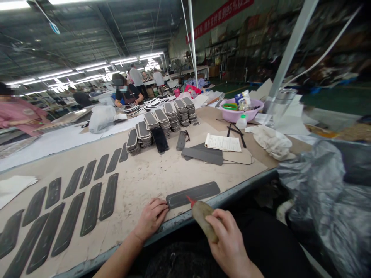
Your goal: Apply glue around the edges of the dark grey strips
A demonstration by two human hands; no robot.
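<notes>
Dark strip (193,194) lies flat along the near edge of the worktable (150,173), between your two hands. Your left hand (152,218) rests on the table with fingers loosely curled, fingertips (165,205) touching the strip's left end — pinning, not grasping. Your right hand (228,241) is wrapped closed around a brown bottle (204,220) — its red nozzle (190,201) meets the strip's near edge.

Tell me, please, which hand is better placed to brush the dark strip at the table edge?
Right, probably. The right hand holds the red-tipped brush with worn handle, its tip at the flat dark grey strip. The left hand only presses the strip's left end.
</notes>
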